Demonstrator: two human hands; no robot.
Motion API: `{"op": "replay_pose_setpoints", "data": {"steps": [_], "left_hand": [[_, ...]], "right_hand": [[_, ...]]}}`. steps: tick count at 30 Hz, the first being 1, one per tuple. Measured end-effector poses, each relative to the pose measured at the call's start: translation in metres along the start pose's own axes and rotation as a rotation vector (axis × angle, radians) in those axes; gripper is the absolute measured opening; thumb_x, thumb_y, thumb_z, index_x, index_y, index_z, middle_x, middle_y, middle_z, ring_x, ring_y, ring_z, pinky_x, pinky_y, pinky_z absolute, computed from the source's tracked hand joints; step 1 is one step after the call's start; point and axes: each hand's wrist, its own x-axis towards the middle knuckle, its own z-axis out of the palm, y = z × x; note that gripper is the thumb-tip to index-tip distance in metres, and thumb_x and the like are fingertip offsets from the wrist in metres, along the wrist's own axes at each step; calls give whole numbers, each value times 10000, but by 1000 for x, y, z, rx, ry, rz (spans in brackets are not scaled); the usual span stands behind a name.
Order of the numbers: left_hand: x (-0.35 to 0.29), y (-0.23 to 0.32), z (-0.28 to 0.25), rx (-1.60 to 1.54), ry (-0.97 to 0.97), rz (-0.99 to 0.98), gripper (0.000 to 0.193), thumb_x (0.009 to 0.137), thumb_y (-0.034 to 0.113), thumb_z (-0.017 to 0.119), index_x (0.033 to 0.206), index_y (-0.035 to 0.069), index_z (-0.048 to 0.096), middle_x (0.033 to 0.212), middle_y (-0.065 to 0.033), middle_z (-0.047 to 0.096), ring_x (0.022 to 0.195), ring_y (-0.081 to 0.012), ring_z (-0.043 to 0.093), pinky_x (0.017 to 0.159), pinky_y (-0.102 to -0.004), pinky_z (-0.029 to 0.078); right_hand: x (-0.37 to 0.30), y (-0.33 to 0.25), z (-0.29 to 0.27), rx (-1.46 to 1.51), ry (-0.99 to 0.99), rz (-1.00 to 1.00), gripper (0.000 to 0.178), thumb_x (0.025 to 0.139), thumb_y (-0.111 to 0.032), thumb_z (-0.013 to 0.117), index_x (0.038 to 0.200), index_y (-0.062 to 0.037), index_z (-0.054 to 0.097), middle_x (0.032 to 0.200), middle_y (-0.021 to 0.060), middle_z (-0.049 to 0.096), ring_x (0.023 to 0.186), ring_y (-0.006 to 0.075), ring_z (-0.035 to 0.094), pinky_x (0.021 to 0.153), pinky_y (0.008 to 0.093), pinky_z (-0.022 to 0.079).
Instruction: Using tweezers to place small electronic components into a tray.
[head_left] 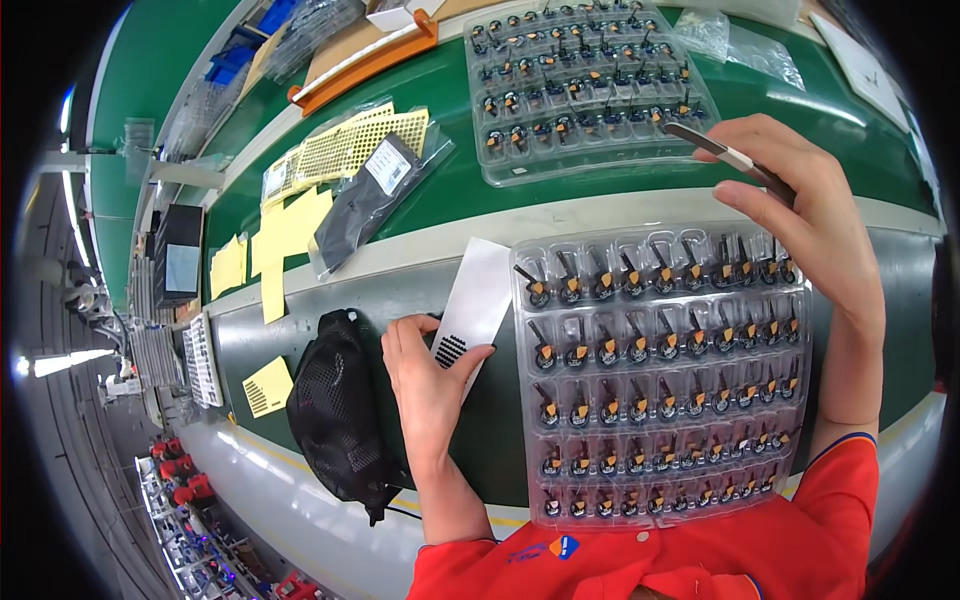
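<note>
My left hand (428, 372) is closed on the lower part of a white backing sheet (478, 290), thumb on its right edge and fingers on its left. Small black stickers (450, 350) in rows show between thumb and fingers. My right hand (800, 200) is raised above the far right corner of the near tray, gripping a slim metal tool (735, 160) with a pale middle; tweezers or a blade, I cannot tell. Its tip points left, apart from any part. The clear plastic tray (522, 440) holds rows of small black round parts with stems and orange tabs.
Farther back lies a second clear tray (530, 178) of similar parts. Left of it are yellow sticker sheets (300, 225) and a dark bagged packet (365, 205). A black mesh pouch (335, 410) is beside my left hand, with a small yellow label sheet (268, 388) farther left.
</note>
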Motion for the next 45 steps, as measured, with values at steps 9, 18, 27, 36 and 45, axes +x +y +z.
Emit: {"op": "replay_pose_setpoints", "data": {"steps": [9,18,27,36,45], "left_hand": [[4,-3,-10,-385,-258,-220,395,710,53,754,1015,-29,517,770,-56,625,659,-98,570,622,-219,449],[-1,31,-44,-1277,26,-108,175,892,4,534,1061,-40,544,896,-64,651,747,-83,607,680,-210,478],[-10,78,-37,-1476,-416,-144,274,915,28,495,1178,-48,482,1044,-102,619,889,-107,604,753,-231,492],[-22,96,-25,-1337,-468,-4,303,922,13,453,1216,-56,428,1021,-97,622,900,-100,601,758,-232,489],[-25,92,-20,-1285,-446,16,292,919,26,473,1197,-54,434,936,-79,639,816,-78,604,689,-221,495]], "right_hand": [[-5,-6,-10,8,104,20,207,861,-115,558,1025,-2,615,958,14,569,680,61,437,573,208,328],[-5,-8,-26,335,320,-152,244,948,-196,456,934,-10,614,903,4,557,673,67,459,594,194,351],[-27,-60,3,928,56,-111,156,908,-107,500,920,20,591,925,71,586,789,105,569,710,225,454],[-33,-65,16,792,-79,63,121,784,39,597,904,37,613,874,104,636,806,148,617,723,243,484],[-31,-62,24,698,-148,89,124,773,29,631,896,31,622,883,96,645,830,148,623,748,248,484]]}}
